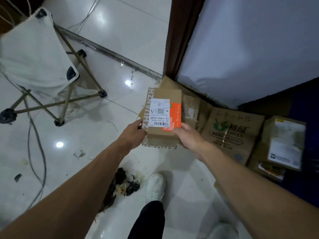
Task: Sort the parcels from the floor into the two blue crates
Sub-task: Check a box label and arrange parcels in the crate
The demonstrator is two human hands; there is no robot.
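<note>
Holding cardboard parcel (162, 116): left hand (133, 133), right hand (189, 138).

Matt cardboard parcel (162, 118) w/ paper label (159, 112); glossy tile floor (120, 37); cloth stool (32, 54).

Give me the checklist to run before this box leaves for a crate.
1. Two-handed hold: left hand grips the cardboard box at its left edge, right hand at its near right corner: ok.
2. Shipping label faces up, uncovered: ok.
3. Target crate in sight: no blue crate plainly shows: cannot tell.
4. Footing: dark debris lies beside the white shoe, and a cable trails on the floor to the left: not ok.
5. Floor cleared of parcels: the green-printed carton and others remain on the right: not ok.
</note>
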